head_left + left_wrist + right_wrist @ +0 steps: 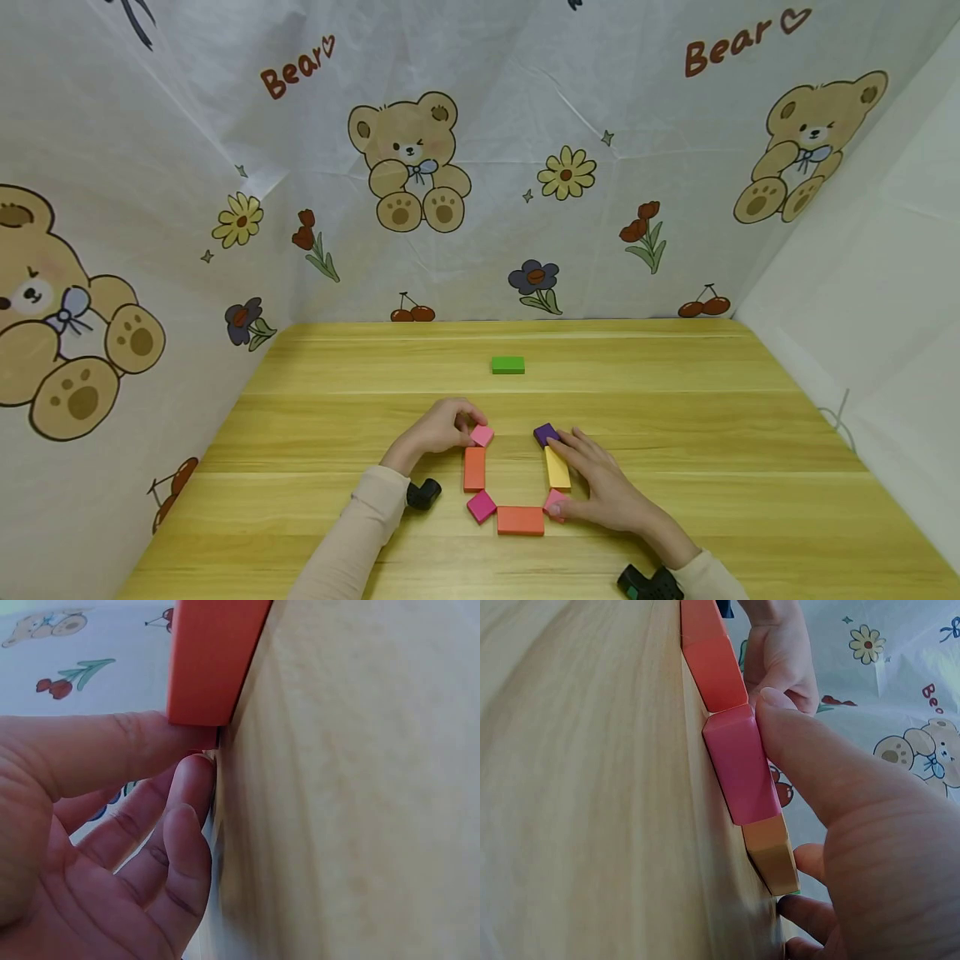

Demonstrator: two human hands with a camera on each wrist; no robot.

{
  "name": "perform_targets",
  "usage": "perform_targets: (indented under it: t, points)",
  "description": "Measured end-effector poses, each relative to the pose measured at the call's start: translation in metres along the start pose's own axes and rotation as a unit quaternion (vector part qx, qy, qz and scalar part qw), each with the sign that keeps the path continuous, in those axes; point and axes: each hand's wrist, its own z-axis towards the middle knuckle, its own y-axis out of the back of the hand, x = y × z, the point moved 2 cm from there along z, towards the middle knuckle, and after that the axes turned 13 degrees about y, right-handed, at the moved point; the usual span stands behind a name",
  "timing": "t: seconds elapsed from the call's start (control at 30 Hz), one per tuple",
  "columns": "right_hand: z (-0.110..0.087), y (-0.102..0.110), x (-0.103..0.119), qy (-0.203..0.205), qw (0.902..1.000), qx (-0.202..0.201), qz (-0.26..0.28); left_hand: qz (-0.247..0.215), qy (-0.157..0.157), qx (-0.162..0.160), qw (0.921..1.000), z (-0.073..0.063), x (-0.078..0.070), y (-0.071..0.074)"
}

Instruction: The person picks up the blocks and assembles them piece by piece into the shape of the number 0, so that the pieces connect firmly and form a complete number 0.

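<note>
In the head view, my left hand [438,427] pinches a small pink block [482,436] at the far end of an upright orange block [474,469]. That orange block [214,664] looms above the thumb in the left wrist view, where the pinched block is mostly hidden. My right hand [603,492] lies along the right side, its thumb touching another pink block [741,765]. Its fairly straight fingers reach past a yellow block [557,471] to a purple block [545,434]. A magenta block [482,507] and a second orange block [521,521] form the near side.
The blocks lie in a U-shaped outline on the wooden table [337,433]. Farther back is a green block [508,365]. A bear-print cloth [480,250] hangs behind and to the left, and a thin cable [842,417] shows at right.
</note>
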Motion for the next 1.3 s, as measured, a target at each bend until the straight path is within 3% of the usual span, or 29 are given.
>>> perform_targets:
  t: [0.7, 0.83, 1.1, 1.2, 1.3]
  points:
    - [0.0, 0.0, -0.001, -0.001, 1.0, 0.002, 0.0, 0.016, -0.023, -0.007, 0.9996, -0.002, 0.001, 0.001]
    - [0.0, -0.001, 0.0, -0.004, 1.0, 0.003, 0.0, 0.003, -0.022, -0.014, 0.9997, -0.004, 0.003, 0.001]
    - [0.0, 0.0, 0.001, -0.005, 1.0, 0.003, 0.003, -0.023, 0.005, -0.107, 0.994, -0.022, 0.007, 0.005]
    - [0.0, 0.0, 0.001, -0.007, 1.0, 0.002, 0.005, -0.032, 0.004, -0.112, 0.9932, -0.032, 0.006, 0.004]
    - [0.0, 0.0, 0.0, -0.008, 1.0, 0.001, 0.005, -0.034, 0.013, -0.092, 0.9951, -0.041, 0.005, 0.0]
